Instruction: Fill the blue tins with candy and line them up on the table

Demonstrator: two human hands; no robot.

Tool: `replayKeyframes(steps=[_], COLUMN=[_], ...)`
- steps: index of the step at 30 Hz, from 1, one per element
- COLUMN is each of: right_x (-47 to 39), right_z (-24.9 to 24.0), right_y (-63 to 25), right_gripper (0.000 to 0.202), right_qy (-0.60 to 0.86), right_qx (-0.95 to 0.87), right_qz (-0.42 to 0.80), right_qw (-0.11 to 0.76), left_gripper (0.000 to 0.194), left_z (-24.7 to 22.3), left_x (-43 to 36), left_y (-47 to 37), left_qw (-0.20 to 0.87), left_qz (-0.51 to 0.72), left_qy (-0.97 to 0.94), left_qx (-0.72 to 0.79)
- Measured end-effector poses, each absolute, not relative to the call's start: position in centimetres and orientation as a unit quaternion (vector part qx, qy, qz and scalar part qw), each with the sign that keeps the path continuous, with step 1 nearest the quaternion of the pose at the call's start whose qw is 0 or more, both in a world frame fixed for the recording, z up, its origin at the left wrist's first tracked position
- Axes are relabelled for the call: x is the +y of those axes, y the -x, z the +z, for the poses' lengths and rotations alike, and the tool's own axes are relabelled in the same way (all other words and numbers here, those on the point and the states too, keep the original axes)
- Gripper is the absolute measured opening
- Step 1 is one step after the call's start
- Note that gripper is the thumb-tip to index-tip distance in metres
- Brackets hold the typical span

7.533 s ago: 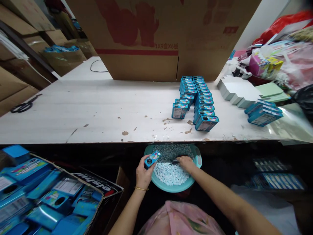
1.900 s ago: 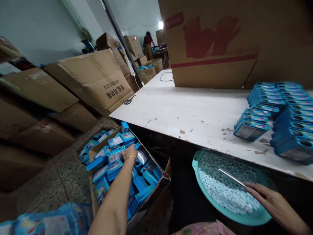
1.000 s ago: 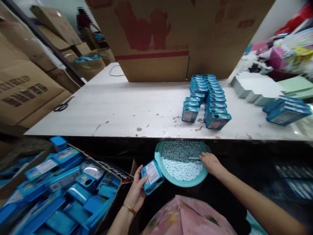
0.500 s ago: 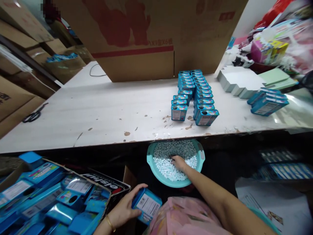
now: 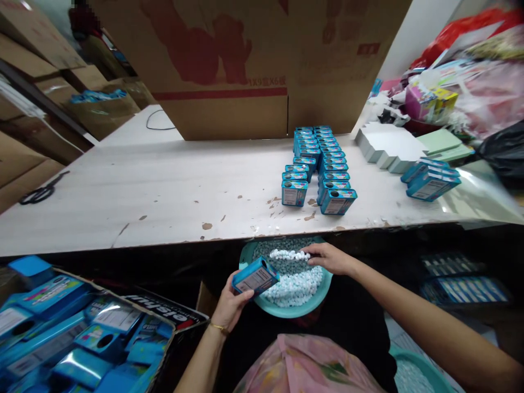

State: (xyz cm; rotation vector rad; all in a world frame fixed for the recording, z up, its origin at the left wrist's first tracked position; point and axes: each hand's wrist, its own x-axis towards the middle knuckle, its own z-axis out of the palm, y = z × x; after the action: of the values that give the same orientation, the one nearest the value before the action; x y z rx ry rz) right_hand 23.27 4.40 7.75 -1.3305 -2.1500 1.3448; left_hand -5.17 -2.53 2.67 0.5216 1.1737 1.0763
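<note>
My left hand (image 5: 230,305) is wrapped round a small blue box (image 5: 254,277) with a white label panel. The box is tilted to the right over the basin, a dark round opening in its top end. My right hand (image 5: 331,258) grips a scoop (image 5: 291,265) heaped with small white pellets (image 5: 289,255), close to the box's open end. The scoop's body is hard to make out. Beneath both hands is a turquoise basin (image 5: 317,305) with more loose white pellets (image 5: 297,289) in it.
Two rows of upright blue boxes (image 5: 336,202) stand on the white table (image 5: 172,191). More blue boxes (image 5: 433,184) sit to the right, by stacked white card (image 5: 388,143). An open carton (image 5: 164,314) of blue boxes is at lower left. Black scissors (image 5: 43,192) lie at far left.
My right hand has come up out of the pellets with a loaded scoop. My left hand has raised the blue box over the basin's left side and tilted its opening towards the scoop.
</note>
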Motion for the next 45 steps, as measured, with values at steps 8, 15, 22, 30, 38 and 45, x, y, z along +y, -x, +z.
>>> replayKeyframes(steps=[8, 15, 22, 30, 38, 45], right_x=[5.9, 7.1, 7.4, 4.9, 3.5, 4.1], right_z=[12.5, 14.1, 15.8, 17.1, 17.6, 12.5], right_y=[-22.0, -20.7, -19.6, -17.0, -18.9, -24.1], right_gripper=[0.030, 0.033, 0.030, 0.020, 0.019, 0.031], right_qy=[0.418, 0.425, 0.432, 0.385, 0.393, 0.528], right_qx=[-0.810, -0.855, -0.870, -0.905, -0.915, -0.834], right_qz=[0.410, 0.291, 0.185, 0.061, 0.049, 0.152], right_qw=[0.015, -0.058, -0.149, -0.168, -0.080, -0.054], left_gripper=[0.062, 0.059, 0.055, 0.053, 0.044, 0.044], left_z=[2.2, 1.7, 1.1, 0.6, -0.1, -0.1], left_x=[-2.1, -1.3, 0.3, 0.7, 0.6, 0.2], left_y=[3.3, 3.7, 3.5, 2.3, 2.5, 2.6], left_qw=[0.718, 0.715, 0.622, 0.600, 0.570, 0.561], left_qz=[0.468, 0.396, 0.321, 0.300, 0.329, 0.389], left_qy=[-0.213, -0.272, -0.477, -0.556, -0.531, -0.493], left_qx=[0.469, 0.508, 0.531, 0.491, 0.534, 0.539])
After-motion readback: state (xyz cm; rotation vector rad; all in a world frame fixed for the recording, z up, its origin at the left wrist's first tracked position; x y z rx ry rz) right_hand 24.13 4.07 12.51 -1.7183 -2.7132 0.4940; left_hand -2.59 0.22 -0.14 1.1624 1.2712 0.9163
